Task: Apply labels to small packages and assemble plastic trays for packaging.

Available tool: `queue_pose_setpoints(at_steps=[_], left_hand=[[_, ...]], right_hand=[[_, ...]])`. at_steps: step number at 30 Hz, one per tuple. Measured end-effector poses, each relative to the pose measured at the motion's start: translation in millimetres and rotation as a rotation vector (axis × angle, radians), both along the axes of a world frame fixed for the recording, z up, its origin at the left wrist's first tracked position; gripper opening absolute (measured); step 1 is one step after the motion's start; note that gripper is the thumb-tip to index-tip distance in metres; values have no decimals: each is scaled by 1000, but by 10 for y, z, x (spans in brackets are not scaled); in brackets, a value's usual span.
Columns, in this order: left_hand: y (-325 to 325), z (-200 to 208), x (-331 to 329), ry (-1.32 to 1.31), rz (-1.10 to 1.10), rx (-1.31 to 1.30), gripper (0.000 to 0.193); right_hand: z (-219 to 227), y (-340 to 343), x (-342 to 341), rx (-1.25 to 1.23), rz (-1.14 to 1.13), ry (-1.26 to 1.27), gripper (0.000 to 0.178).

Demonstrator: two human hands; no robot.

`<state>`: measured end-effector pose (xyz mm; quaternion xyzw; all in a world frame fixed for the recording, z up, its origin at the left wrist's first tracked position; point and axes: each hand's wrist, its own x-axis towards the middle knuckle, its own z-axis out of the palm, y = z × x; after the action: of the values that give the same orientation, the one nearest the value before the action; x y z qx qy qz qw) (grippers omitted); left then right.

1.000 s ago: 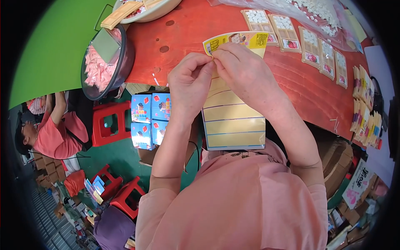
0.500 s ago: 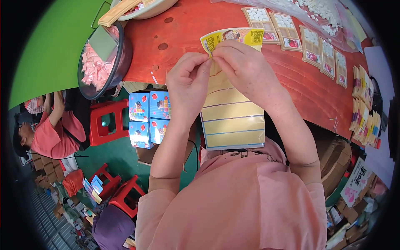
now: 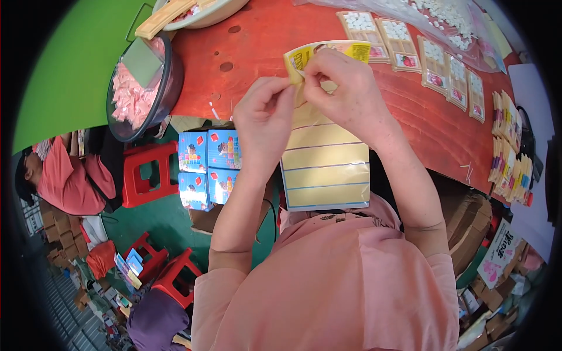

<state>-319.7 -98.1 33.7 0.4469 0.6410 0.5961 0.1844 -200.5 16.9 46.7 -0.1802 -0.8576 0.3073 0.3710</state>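
Observation:
A long yellow sticker sheet [image 3: 325,158] with ruled cross lines runs from the table edge down over my lap. Its far end carries a printed yellow label [image 3: 302,57], which curls up between my hands. My left hand [image 3: 263,114] pinches the left edge of the sheet between thumb and forefinger. Close beside it, my right hand [image 3: 345,93] is closed with thumb and forefinger together at the label's near edge. A small pale flap shows at the right fingertips; exactly how much of the label they grip is partly hidden.
A dark basin [image 3: 170,88] of pink packets stands left on the red table [image 3: 252,35]. Filled wafer-coloured trays [image 3: 404,50] line the far right, near bundled sticks [image 3: 508,152]. Blue boxes [image 3: 193,152] sit in a carton below. A person [image 3: 70,175] is at left, by a red stool [image 3: 152,175].
My right hand has turned and shifted slightly at the label's edge, and a pale flap now shows there. The left hand stays nearly in place. The person at left has lowered an arm.

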Motion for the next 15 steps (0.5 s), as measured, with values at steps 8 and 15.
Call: queue_pose_setpoints(at_steps=[8, 15], left_hand=[[64, -644, -1063, -524, 376, -71, 20], [306, -1018, -1804, 147, 475, -164, 26]], right_hand=[[-11, 198, 776, -734, -260, 405, 5], [333, 147, 1815, -312, -632, 381, 12]])
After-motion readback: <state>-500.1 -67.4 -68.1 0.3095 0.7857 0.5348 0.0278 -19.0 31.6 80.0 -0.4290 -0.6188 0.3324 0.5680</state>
